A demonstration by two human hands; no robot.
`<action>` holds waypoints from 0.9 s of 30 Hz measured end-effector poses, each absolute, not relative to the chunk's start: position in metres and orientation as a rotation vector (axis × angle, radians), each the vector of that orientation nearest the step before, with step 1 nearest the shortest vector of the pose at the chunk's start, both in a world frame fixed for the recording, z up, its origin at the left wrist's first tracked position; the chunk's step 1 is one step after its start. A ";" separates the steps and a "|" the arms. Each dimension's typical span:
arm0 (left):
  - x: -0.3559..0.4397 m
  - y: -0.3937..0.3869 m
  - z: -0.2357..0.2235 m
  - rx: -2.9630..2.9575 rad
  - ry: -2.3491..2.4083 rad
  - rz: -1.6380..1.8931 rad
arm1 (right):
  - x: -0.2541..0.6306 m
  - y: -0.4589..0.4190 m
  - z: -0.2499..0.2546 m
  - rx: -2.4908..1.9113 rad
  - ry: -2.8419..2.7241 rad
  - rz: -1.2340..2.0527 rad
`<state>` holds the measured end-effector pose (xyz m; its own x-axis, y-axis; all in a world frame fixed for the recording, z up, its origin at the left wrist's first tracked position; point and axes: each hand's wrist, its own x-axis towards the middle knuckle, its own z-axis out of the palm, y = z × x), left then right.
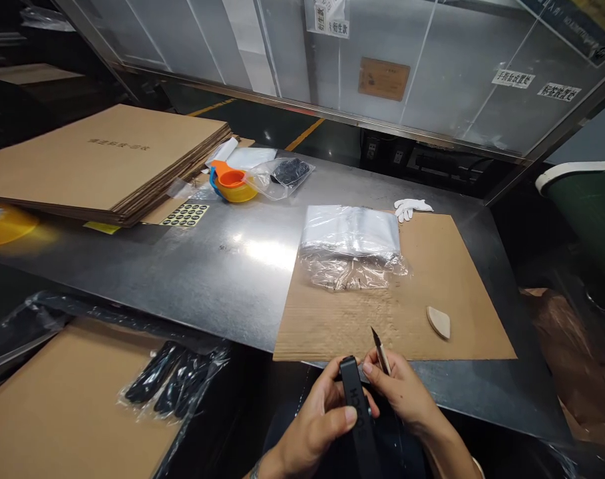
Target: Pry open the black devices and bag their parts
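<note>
My left hand [315,419] is closed around a long black plastic piece [358,409] at the near edge of the metal table [222,266]. My right hand [406,392] pinches a small craft knife [381,347] with its blade pointing up and away, its fingers also touching the top of the black piece. Just beyond both hands lies a brown cardboard sheet [432,293]. On that sheet rest a stack of clear plastic bags [351,243] and a small beige wedge [438,322].
A stack of flat cardboard [102,159] fills the far left. Near it are an orange and yellow tape dispenser [231,184], a sticker sheet [185,214] and a bagged black item [289,171]. A white glove [410,207] lies far right. Bagged black parts [175,379] sit on a carton at lower left.
</note>
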<state>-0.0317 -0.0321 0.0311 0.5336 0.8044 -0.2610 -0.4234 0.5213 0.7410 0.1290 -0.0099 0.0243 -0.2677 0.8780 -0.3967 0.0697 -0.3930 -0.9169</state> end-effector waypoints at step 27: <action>-0.034 -0.030 0.029 0.480 0.567 0.838 | 0.129 -0.033 0.066 -1.174 -1.842 0.880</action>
